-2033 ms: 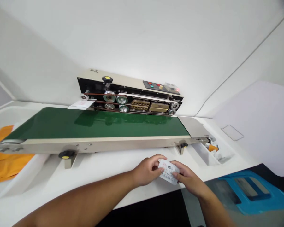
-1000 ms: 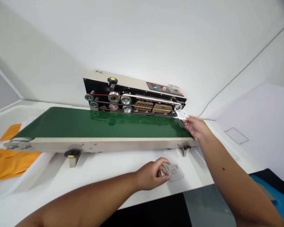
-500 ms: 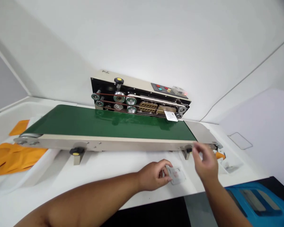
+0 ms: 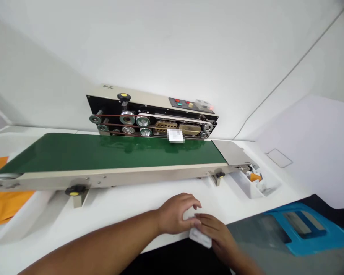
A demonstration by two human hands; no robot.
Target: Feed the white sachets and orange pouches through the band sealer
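Observation:
My left hand [image 4: 179, 214] is over the front edge of the white table, its fingers curved and apart from the thumb. Its thumb tip is at the upper edge of a small whitish packet [image 4: 200, 237]. My right hand [image 4: 218, 235] closes on that packet from the right, fingers bent over its top; part of it is hidden. Beyond both hands stands a band sealer [image 4: 154, 110] with pulleys, belts and a green conveyor [image 4: 126, 154]. A small white pouch [image 4: 176, 136] sticks out of its sealing belts, its print pixelated.
Orange pouches [image 4: 8, 206] lie in a white bin [image 4: 31, 221] at left. Another white bin [image 4: 248, 187] with an orange piece stands at right. A blue-framed container [image 4: 312, 229] is below the table's right side. Black knobs [image 4: 76, 190] jut from the conveyor's front.
My right hand has come down and left beside my left hand and now grips the packet. The white pouch has travelled left along the sealer. The view has shifted slightly.

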